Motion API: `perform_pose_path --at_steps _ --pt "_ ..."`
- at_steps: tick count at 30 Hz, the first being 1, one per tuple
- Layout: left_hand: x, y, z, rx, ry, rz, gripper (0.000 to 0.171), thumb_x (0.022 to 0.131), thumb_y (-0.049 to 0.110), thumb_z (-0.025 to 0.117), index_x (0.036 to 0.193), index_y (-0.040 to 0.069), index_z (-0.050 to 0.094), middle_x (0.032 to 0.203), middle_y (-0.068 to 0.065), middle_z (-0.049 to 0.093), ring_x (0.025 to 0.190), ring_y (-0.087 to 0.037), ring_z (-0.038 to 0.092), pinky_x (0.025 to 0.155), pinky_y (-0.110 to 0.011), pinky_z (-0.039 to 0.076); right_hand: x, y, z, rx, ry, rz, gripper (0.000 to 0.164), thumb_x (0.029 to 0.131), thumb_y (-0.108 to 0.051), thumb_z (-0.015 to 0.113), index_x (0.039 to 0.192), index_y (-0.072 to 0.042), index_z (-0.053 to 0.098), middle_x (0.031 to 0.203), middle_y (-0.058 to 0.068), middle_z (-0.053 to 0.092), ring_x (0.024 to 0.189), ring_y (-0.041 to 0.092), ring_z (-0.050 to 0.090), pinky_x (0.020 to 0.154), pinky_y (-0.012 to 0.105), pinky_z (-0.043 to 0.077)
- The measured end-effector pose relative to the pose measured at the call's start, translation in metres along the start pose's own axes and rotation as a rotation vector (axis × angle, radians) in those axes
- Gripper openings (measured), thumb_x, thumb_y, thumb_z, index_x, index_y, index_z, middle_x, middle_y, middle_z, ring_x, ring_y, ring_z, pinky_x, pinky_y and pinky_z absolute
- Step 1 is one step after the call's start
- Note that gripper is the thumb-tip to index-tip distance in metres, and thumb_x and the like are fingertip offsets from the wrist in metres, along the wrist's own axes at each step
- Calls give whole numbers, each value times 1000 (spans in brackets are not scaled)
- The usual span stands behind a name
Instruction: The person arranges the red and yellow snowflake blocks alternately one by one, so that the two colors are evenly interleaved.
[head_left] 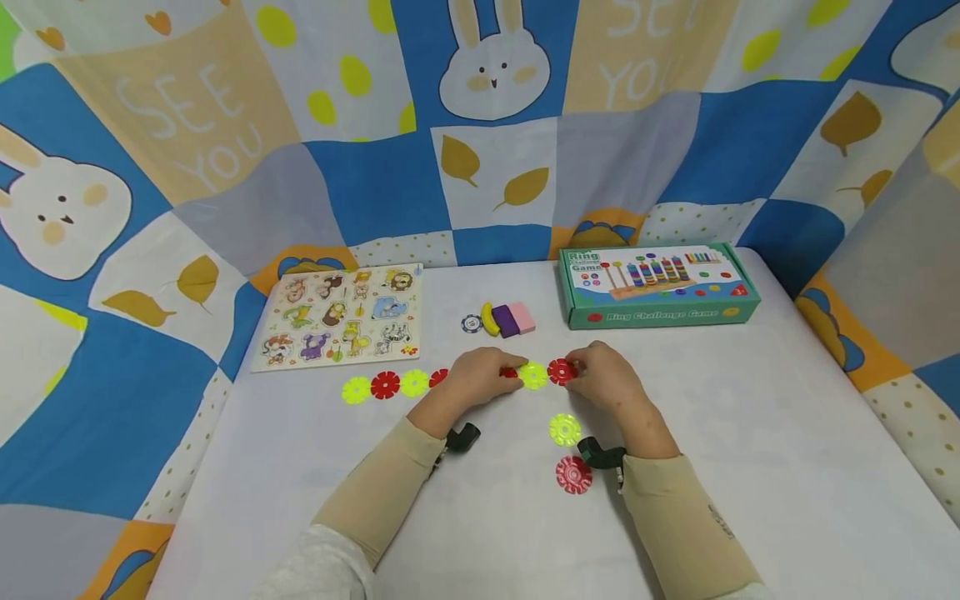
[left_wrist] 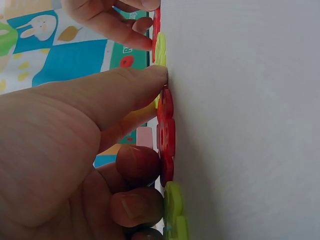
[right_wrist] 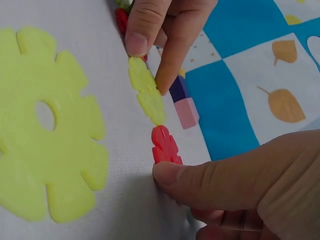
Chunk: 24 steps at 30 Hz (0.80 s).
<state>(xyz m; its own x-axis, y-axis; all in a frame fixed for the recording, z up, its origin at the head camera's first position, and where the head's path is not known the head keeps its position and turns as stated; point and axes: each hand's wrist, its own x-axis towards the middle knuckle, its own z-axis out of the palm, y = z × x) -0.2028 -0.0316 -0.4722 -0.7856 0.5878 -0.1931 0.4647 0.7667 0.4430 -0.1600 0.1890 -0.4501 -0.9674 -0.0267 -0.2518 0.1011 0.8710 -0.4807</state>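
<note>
A line of notched, flower-shaped plastic discs in alternating yellow and red runs across the white table. My left hand [head_left: 474, 377] pinches a yellow disc [head_left: 533, 376] at its edge between thumb and forefinger, with its other fingers along the row. Beneath those fingers a red disc [left_wrist: 167, 135] shows in the left wrist view. At the right end, my right hand [head_left: 611, 385] pinches a red disc [right_wrist: 164, 145] by its outer edge. That disc's other edge meets the yellow one. Further left the line shows a red disc [head_left: 386, 385] and a yellow disc [head_left: 356, 390] at its end.
A loose yellow disc [head_left: 565, 430] and a loose red disc [head_left: 573, 475] lie nearer me, by the right wrist. Behind the row are an animal puzzle board [head_left: 341, 317], small pieces including a purple block [head_left: 506, 321], and a green game box [head_left: 660, 286]. A patterned cloth [head_left: 502, 175] hangs behind.
</note>
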Motion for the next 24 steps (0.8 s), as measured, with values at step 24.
perform_pose_path --at_steps 24 --pt "29 52 10 60 -32 -22 60 84 46 67 137 27 50 128 5 58 114 -16 52 94 -42 43 -6 8 -19 51 -36 -9 41 79 -21 76 116 -8 63 105 13 60 92 27 53 83 44 48"
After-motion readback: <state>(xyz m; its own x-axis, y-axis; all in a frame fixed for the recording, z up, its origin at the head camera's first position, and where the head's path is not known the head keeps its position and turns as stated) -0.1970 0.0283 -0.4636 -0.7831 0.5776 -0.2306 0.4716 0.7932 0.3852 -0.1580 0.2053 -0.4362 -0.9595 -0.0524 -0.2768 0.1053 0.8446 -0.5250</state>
